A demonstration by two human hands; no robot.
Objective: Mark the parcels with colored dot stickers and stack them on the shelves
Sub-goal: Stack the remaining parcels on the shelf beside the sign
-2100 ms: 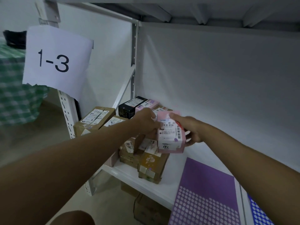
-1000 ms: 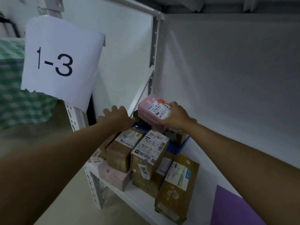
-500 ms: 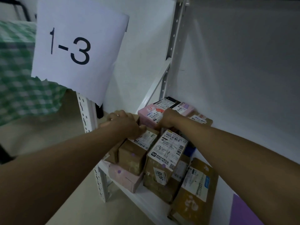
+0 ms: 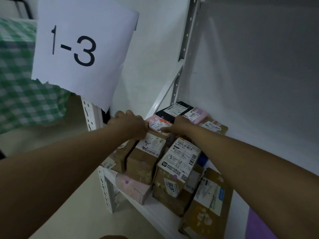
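Head view: pink parcel [image 4: 158, 124] being seated on the far-left stack of shelf [image 4: 155, 210].
Left hand [image 4: 131, 124], fingers curled, presses its left edge; right hand [image 4: 179, 125] lies on top, grip hidden, cannot tell. Step looks like stacking; next, both hands let go once it sits steady among the brown parcels [image 4: 146, 157].

Both bare forearms reach forward, converging toward the shelf's back left corner. Left hand [image 4: 129, 122] back-up, knuckles raised, fingers curled downward at the tips. Right hand [image 4: 179, 125] palm-down, fingers hidden past the knuckles, thumb stretched out toward the left hand. Hands close together, not touching.
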